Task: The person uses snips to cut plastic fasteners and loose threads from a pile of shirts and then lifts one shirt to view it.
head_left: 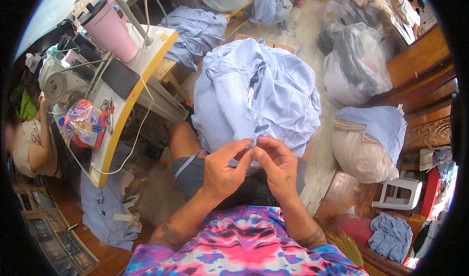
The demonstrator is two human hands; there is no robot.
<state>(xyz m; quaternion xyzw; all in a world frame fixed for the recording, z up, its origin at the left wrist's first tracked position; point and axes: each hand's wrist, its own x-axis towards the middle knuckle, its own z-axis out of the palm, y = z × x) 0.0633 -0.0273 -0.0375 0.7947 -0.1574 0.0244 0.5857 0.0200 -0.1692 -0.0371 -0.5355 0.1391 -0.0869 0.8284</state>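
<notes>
A heap of light blue garments (pixel 254 95) lies piled on the person's lap, and its near edge is gathered up between both hands, just above the knees. The left hand (pixel 225 168) pinches a fold of the blue cloth between thumb and forefinger, its other fingers curled loosely under; the right hand (pixel 276 166) meets it from the other side, its fingers pressed together on the same small bit of fabric, so the fingertips of the two hands nearly touch. What exactly sits between the fingertips is too small to tell. Below the hands, the person's tie-dyed pink, blue and purple shirt (pixel 244 246) fills the lower edge. To the left stands a yellow-edged tabletop (pixel 122 124), carrying a sewing machine (pixel 61 81), a pink tumbler (pixel 110 29), a dark flat phone (pixel 119 78) and a bright snack packet (pixel 83 124); another person's arm (pixel 46 139) leans by it. More blue cloth (pixel 105 207) lies on the floor beneath. To the right, stuffed plastic bags (pixel 356 63) rest near a white plastic stool (pixel 400 190).
</notes>
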